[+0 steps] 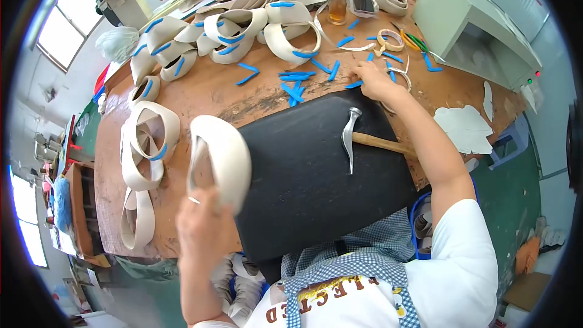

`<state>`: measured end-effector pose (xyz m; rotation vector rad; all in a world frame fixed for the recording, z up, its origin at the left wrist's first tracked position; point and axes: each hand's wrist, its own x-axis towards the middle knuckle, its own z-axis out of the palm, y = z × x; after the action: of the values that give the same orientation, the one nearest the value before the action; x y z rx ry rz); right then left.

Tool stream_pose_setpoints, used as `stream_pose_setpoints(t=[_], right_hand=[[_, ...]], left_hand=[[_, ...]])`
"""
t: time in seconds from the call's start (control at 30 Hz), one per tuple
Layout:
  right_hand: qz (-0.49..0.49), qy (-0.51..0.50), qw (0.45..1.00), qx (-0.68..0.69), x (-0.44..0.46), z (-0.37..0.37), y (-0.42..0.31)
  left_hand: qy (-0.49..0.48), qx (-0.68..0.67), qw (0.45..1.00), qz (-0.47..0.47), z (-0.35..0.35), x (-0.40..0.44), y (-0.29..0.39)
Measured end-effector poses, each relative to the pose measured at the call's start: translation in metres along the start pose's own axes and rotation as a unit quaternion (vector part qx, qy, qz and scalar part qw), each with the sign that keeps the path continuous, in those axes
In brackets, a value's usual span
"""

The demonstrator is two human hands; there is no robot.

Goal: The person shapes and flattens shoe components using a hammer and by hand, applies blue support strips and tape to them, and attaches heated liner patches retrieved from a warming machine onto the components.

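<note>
My left hand (203, 222), blurred by motion, grips a cream, curved shoe upper (228, 161) by its lower edge, left of the black pad (303, 188). My right hand (376, 82) is at the tabletop beyond the pad, its fingers bent together; whatever they pinch is hidden. A blue strip (354, 85) lies right beside those fingers, and another blue strip (370, 56) is just past them. On the pad rests a hammer (348, 136) with a wooden handle. More blue strips (296, 76) are heaped above the pad.
Cream uppers with blue strips (229, 30) crowd the back and left of the wooden table (267, 106). A glass bottle (339, 6), phone (363, 3), tape roll (390, 41) and scissors (416, 41) sit at the back. A grey-green box (470, 24) stands at right.
</note>
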<state>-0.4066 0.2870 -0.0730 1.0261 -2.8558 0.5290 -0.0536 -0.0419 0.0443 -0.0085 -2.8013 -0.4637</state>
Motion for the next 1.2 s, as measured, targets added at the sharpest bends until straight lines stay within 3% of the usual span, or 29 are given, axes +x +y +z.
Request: stream_pose_setpoints(t=[0.13, 0.17, 0.27, 0.53, 0.63, 0.73, 0.83, 1.07, 1.17, 1.2], right_hand=[[0.043, -0.004, 0.997, -0.059, 0.018, -0.001, -0.03], [0.023, 0.05, 0.998, -0.024, 0.019, 0.003, -0.04], [-0.003, -0.009, 0.995, 0.097, 0.034, 0.011, -0.082], [0.022, 0.078, 0.996, -0.033, 0.081, 0.071, -0.138], [-0.002, 0.128, 0.989, 0.072, 0.085, 0.057, -0.147], [-0.065, 0.165, 0.933, 0.315, 0.059, 0.014, -0.174], [0.054, -0.021, 0.826, 0.561, 0.021, -0.025, -0.203], [0.07, -0.087, 0.639, 0.761, -0.047, -0.034, -0.23], [0.109, -0.055, 0.579, 0.806, -0.072, -0.032, -0.231], [0.12, -0.037, 0.612, 0.781, -0.081, -0.026, -0.225]], left_hand=[[-0.121, -0.113, 0.981, 0.101, 0.041, -0.023, 0.046], [-0.12, -0.108, 0.982, 0.095, 0.049, -0.025, 0.046], [-0.108, -0.103, 0.985, 0.081, 0.059, -0.028, 0.049], [-0.049, -0.116, 0.991, 0.046, 0.038, -0.021, 0.058], [-0.028, -0.141, 0.989, 0.024, 0.032, -0.025, 0.051], [0.035, -0.18, 0.983, -0.015, 0.025, -0.017, 0.03], [0.073, -0.262, 0.959, -0.078, 0.024, 0.009, 0.014], [0.04, -0.441, 0.891, -0.096, 0.056, 0.041, 0.025], [-0.016, -0.331, 0.938, -0.098, 0.029, 0.015, 0.036], [-0.034, -0.277, 0.955, -0.098, 0.018, 0.004, 0.039]])
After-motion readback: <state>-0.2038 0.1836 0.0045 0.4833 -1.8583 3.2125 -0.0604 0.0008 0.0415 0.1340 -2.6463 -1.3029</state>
